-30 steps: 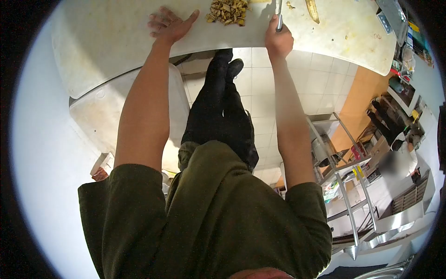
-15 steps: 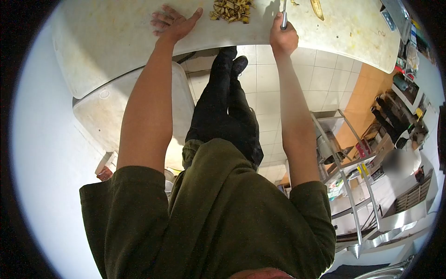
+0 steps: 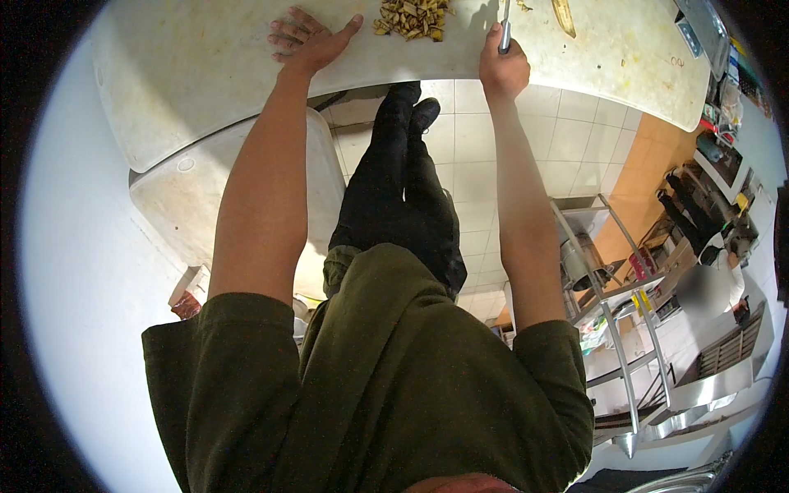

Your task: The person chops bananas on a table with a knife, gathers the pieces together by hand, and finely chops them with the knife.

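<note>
My left hand (image 3: pixel 311 41) rests on the pale table (image 3: pixel 205 74) with its fingers spread and nothing in it. My right hand (image 3: pixel 504 66) is closed around the handle of a knife (image 3: pixel 505 34) near the table's front edge; the blade points away and runs out of view at the top. Between my hands, a little farther back, lies a pile of small yellow-brown chopped pieces (image 3: pixel 412 18). A long yellowish strip (image 3: pixel 564 16) lies on the table right of the knife, and small scraps are near the blade.
Metal trays (image 3: pixel 699 37) sit at the table's right end. A second pale table (image 3: pixel 238 185) stands lower left. On the right are a metal rack (image 3: pixel 612 304) and another person (image 3: pixel 711 287) farther off, with a tiled floor (image 3: pixel 472 164) below.
Over the last second, the view has shifted slightly, so the table and both hands appear a little farther right. My left hand stays spread and my right hand keeps hold of the knife.
</note>
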A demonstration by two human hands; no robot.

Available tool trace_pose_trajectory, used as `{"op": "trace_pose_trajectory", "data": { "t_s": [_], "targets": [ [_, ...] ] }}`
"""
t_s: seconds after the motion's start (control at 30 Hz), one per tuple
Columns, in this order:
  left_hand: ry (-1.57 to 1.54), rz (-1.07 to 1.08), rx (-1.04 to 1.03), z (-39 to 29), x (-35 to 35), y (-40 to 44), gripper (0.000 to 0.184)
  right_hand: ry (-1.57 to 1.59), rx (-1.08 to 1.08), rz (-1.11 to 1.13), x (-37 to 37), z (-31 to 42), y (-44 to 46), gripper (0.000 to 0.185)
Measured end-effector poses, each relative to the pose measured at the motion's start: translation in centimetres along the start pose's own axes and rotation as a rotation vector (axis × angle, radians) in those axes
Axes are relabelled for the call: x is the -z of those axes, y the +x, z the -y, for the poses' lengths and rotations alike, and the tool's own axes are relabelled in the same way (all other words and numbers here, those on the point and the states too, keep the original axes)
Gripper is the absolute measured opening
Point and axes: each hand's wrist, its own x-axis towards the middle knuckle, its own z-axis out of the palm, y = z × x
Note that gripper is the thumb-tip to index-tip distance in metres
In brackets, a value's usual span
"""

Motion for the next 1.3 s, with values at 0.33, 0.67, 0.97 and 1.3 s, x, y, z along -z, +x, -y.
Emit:
{"op": "trace_pose_trajectory", "data": {
  "t_s": [0.33,0.67,0.97,1.3],
  "targets": [
    [0.014,-0.016,-0.026,0.41,-0.27,0.24,0.142,-0.008,0.008,-0.001,-0.09,-0.14,0.03,0.057],
    [0.036,-0.033,-0.030,0.58,-0.51,0.45,0.141,0.032,-0.002,-0.021,-0.22,-0.30,-0.19,0.059],
    [0.017,-0.031,-0.031,0.59,-0.35,0.26,0.140,0.045,-0.012,-0.044,-0.42,-0.60,-0.38,0.057],
    [0.063,-0.025,-0.014,0.79,-0.65,0.90,0.138,0.075,0.009,-0.037,-0.35,-0.88,-0.69,0.054]
  ]
}}
